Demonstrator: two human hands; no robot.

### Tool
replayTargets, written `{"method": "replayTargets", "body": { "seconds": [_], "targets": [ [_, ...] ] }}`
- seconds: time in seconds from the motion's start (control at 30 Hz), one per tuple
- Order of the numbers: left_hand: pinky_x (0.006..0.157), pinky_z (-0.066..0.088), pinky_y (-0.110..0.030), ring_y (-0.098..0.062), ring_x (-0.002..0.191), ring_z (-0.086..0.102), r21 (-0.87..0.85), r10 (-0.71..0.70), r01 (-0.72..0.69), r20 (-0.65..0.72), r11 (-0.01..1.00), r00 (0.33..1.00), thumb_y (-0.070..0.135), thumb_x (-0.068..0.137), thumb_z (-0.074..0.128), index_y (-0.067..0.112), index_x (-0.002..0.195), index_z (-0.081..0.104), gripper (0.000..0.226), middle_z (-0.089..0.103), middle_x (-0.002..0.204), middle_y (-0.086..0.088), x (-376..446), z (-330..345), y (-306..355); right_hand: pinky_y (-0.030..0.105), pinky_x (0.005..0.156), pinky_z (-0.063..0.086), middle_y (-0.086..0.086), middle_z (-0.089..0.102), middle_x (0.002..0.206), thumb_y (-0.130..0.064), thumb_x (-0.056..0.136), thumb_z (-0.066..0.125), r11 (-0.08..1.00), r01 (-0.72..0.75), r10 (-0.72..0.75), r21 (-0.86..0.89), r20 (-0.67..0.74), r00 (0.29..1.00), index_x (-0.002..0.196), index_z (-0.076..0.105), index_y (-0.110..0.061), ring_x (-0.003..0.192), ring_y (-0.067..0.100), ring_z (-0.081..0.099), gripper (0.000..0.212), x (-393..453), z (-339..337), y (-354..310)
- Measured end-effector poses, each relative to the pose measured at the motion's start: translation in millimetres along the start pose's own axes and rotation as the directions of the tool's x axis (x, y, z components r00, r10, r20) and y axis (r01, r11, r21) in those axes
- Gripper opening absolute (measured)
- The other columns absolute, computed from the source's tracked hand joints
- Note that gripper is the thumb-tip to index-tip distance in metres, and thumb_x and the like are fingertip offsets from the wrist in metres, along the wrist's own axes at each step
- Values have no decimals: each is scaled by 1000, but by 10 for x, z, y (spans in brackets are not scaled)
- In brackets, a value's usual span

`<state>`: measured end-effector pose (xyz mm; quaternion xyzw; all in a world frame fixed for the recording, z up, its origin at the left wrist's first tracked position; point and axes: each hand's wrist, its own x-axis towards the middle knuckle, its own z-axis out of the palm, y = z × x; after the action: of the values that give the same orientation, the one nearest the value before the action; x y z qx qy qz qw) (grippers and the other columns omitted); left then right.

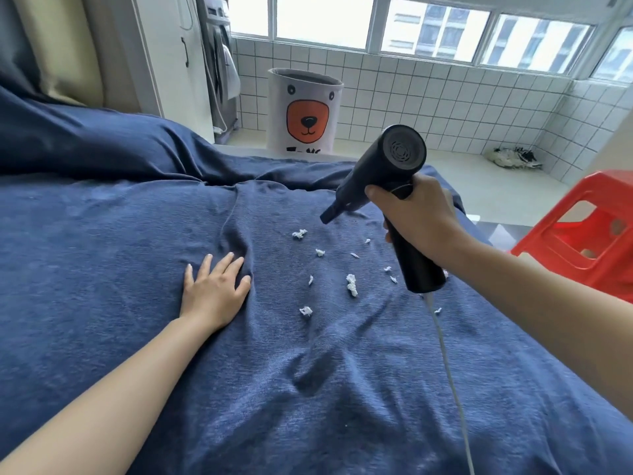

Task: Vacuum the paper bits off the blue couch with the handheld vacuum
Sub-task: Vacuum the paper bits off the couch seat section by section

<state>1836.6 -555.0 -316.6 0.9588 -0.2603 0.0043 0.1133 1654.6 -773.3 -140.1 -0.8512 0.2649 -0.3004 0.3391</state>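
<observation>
Fingers of the right hand (416, 217) curl around the upper handle of the black handheld vacuum (380, 173), which hangs above the blue couch (137, 269) without touching it. Its narrow nozzle (330, 214) slants down toward eight o'clock, its round vented back faces the camera, and a white cord (445, 354) trails from the handle's base toward six o'clock across the fabric.

White paper bits (351, 284) lie scattered on the cover, below and just beside the nozzle tip, from a crumpled one at about seven o'clock of the tip down to another near the cord. The nozzle touches none of them.

At nine o'clock of the bits the left hand (214, 287) rests flat on the couch, fingers straight and spread, grasping nothing, its fingertips against a ridge of wrinkled cloth.

Beyond the couch at twelve o'clock stands a white laundry basket (305, 111) printed with an orange bear face; its inside is out of sight. A red plastic stool (582, 231) stands at three o'clock, beside the right forearm. A pair of worn shoes (515, 157) lies on the tiled floor at two o'clock, under the windows (435, 25).
</observation>
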Motion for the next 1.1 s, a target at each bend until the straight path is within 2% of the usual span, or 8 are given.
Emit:
{"method": "replayTargets", "body": {
  "seconds": [0.13, 0.3, 0.5, 0.73, 0.9, 1.0, 1.1],
  "targets": [
    [119, 1, -47, -20, 149, 7, -24, -15, 15, -9, 1000, 1000, 47, 100, 30, 30, 151, 26, 54, 17, 160, 10, -94, -1, 38, 34, 53, 60, 6, 68, 62, -36, 88, 72, 995, -41, 37, 89, 47, 998, 81, 66, -15, 44, 19, 66, 23, -47, -42, -48],
    [120, 2, -44, -18, 149, 6, -40, -21, 21, -5, 999, 1000, 43, 101, 28, 27, 152, 25, 53, 16, 161, 9, -271, 0, 72, 35, 53, 62, 6, 68, 63, -34, 88, 72, 992, -52, 40, 114, 100, 994, 82, 67, -12, 44, 18, 64, 23, -140, -15, -157],
    [120, 2, -42, -17, 149, 6, -51, -54, 54, 5, 997, 999, 41, 102, 25, 25, 153, 23, 53, 15, 161, 9, -388, -16, 118, 33, 51, 59, 6, 67, 62, -31, 89, 73, 990, 0, -21, 138, 153, 988, 76, 62, -17, 44, 19, 63, 22, -221, -32, -156],
    [121, 3, -41, -16, 149, 8, -72, -80, 80, 5, 994, 997, 44, 102, 24, 24, 152, 25, 55, 16, 161, 8, -520, -6, 175, 37, 53, 61, 6, 68, 61, -34, 89, 73, 989, 45, -71, 142, 187, 980, 79, 64, -16, 45, 20, 65, 22, -315, -137, -156],
    [121, 4, -40, -14, 149, 8, -65, -72, 71, -13, 995, 997, 45, 101, 25, 24, 152, 26, 55, 17, 160, 8, -608, 0, 192, 44, 53, 62, 9, 67, 62, -33, 87, 75, 982, 49, -85, 182, 199, 976, 79, 63, -16, 47, 24, 65, 23, -349, -99, -113],
    [121, 6, -39, -13, 148, 10, -57, -68, 66, -50, 996, 996, 46, 101, 26, 25, 151, 28, 55, 20, 160, 8, -606, 9, 185, 43, 52, 62, 6, 65, 58, -33, 87, 75, 974, 33, -80, 224, 202, 976, 76, 63, -16, 45, 22, 63, 23, -350, -46, -101],
    [121, 6, -39, -13, 148, 11, -52, -55, 51, -73, 997, 996, 50, 100, 26, 25, 150, 30, 57, 22, 159, 8, -584, 27, 168, 35, 48, 58, 7, 65, 60, -32, 87, 75, 968, 15, -70, 249, 214, 974, 76, 63, -16, 44, 19, 60, 23, -347, 12, -115]
  ]
}}
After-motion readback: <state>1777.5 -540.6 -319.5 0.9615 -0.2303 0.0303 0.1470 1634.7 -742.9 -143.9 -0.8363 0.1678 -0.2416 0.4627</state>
